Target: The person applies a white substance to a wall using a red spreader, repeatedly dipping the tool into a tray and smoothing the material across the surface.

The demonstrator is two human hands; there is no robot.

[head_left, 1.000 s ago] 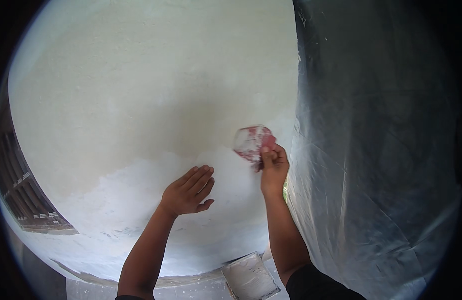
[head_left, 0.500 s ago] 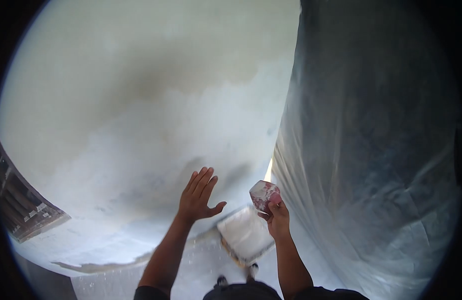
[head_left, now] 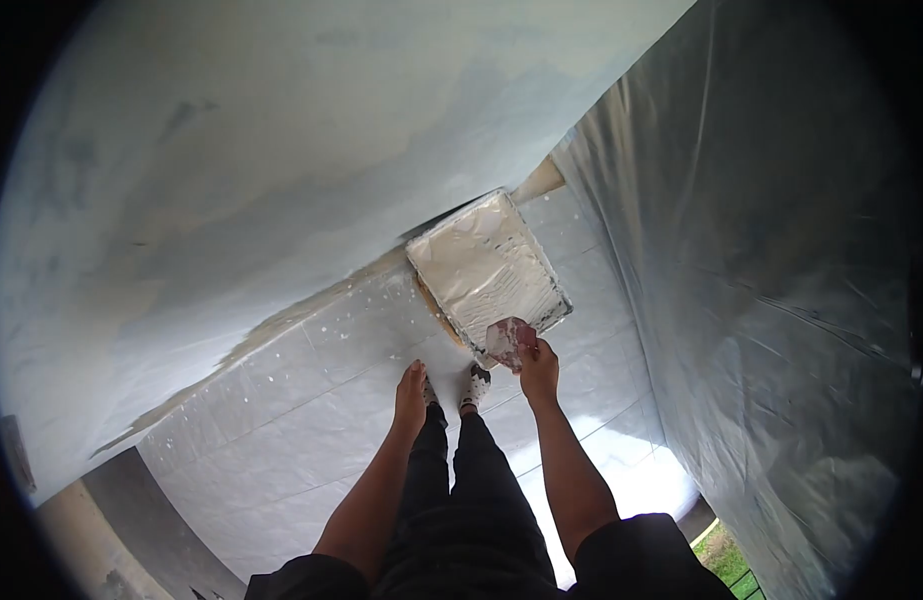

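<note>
Held in my right hand [head_left: 539, 372] is a reddish piece [head_left: 505, 342] smeared with white, its fingers closed on the right edge. Behind this piece, lower down, lies a rectangular tray [head_left: 489, 268] covered with a whitish, rippled paste. My left hand [head_left: 410, 395] is raised edge-on over the floor, left of the tray, and holds nothing; its fingers point away from me and the thumb is hard to make out.
A pale, patchy wall [head_left: 281, 170] fills the upper left. Translucent plastic sheeting [head_left: 761, 280] hangs on the right. White-speckled floor covering [head_left: 311, 400] runs beneath my feet [head_left: 475, 385]. Grass [head_left: 723, 556] shows at the lower right.
The view has tilted down from the wall towards the floor and tray. My left hand has turned from spread and flat to edge-on. The reddish piece stays in my right hand, now over the tray's near edge.
</note>
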